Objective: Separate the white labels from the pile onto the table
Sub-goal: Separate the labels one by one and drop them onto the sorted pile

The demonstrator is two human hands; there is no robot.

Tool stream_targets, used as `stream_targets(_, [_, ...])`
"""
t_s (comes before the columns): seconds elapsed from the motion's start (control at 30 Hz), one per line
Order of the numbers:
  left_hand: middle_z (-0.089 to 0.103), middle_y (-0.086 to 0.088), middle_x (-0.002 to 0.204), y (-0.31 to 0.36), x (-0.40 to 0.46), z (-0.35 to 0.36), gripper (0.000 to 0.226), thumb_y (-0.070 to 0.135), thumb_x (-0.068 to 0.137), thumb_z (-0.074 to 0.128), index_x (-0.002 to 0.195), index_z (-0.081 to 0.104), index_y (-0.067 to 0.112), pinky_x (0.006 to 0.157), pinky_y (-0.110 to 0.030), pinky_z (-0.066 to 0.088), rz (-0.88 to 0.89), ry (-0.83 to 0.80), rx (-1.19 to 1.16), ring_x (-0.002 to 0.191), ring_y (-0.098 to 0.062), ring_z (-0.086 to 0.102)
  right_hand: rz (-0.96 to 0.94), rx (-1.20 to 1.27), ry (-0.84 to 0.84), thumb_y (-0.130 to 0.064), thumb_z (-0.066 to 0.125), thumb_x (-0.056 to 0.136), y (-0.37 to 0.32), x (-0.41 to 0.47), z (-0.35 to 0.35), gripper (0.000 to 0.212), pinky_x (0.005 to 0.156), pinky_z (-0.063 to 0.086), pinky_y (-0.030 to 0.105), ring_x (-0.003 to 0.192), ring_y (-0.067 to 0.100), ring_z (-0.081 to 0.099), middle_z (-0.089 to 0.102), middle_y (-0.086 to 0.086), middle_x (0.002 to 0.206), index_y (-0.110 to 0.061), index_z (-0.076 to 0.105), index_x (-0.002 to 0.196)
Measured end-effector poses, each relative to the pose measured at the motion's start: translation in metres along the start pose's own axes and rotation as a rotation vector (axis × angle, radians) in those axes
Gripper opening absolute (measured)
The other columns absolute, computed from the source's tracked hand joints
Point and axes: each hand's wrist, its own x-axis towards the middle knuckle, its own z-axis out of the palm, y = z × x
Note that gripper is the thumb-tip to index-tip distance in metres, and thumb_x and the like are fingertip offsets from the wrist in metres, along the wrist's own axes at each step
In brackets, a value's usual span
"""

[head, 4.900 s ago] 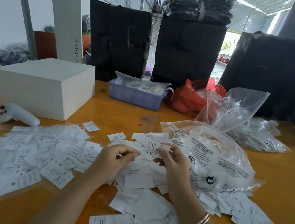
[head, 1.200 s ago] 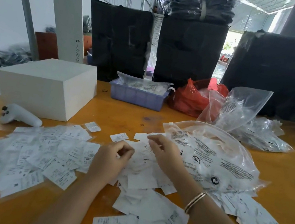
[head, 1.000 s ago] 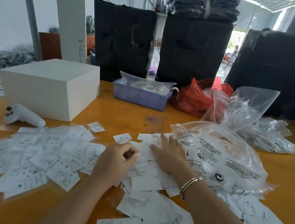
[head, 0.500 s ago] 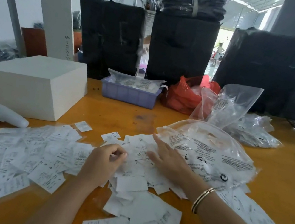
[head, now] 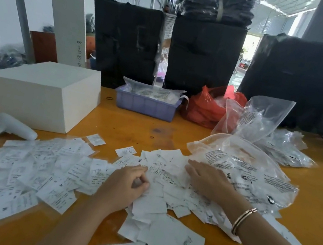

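A loose pile of white printed labels (head: 165,170) covers the middle of the orange table (head: 133,130). A wider spread of labels (head: 40,166) lies to the left, and more labels (head: 159,240) lie near the front edge. My left hand (head: 124,182) rests on the pile with curled fingers pinching a label or labels. My right hand (head: 206,179) lies flat, fingers straight, on the pile beside a clear printed plastic bag (head: 251,170).
A white box (head: 40,92) and a white controller (head: 10,127) sit at the left. Behind are a lilac tray (head: 146,104), a red bag (head: 208,107), more clear bags (head: 264,121) and black bundles (head: 204,56).
My right hand has gone from holding labels near my left hand to lying flat on the pile by the clear bag. My left hand stays curled on the pile.
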Motion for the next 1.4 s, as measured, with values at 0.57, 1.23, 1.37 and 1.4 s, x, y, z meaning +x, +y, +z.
stream_targets(0.57, [0.057,0.013,0.130,-0.001,0.001,0.001,0.013,0.030,0.088,0.064,0.077,0.058,0.035,0.088,-0.017,0.034,0.046,0.039,-0.002,0.115,0.003,0.047,-0.265,0.481,0.339,-0.024,0.060,0.091,-0.026,-0.005,0.002,0.016,0.076,0.041,0.005,0.081,-0.007,0.058,0.069,-0.012,0.099,-0.023,0.071,0.104])
stream_targets(1.23, [0.054,0.027,0.091,0.000,0.000,-0.001,0.005,0.033,0.089,0.060,0.084,0.061,0.033,0.089,-0.027,0.037,0.076,0.201,0.054,0.095,0.003,0.044,-0.213,0.171,0.720,-0.004,0.045,0.090,-0.021,0.010,-0.044,0.028,0.087,0.047,0.040,0.096,0.023,0.057,0.062,0.005,0.109,-0.010,0.067,0.107])
stream_targets(1.37, [0.062,0.017,0.100,0.000,0.001,-0.001,0.008,0.032,0.090,0.060,0.083,0.062,0.028,0.089,-0.024,0.041,0.102,0.168,0.083,0.099,-0.001,0.050,-0.218,0.131,0.128,-0.041,0.039,0.098,-0.039,0.038,-0.014,0.041,0.104,0.025,0.035,0.126,0.021,0.041,0.044,0.001,0.141,-0.027,0.044,0.137])
stream_targets(1.4, [0.063,0.016,0.102,0.000,0.000,-0.001,0.009,0.031,0.090,0.059,0.081,0.061,0.028,0.088,-0.021,0.041,0.102,0.153,0.083,0.100,0.000,0.050,-0.170,0.203,0.036,-0.045,0.037,0.098,-0.040,0.042,-0.007,0.047,0.108,0.021,0.037,0.134,0.022,0.033,0.035,0.002,0.148,-0.029,0.036,0.143])
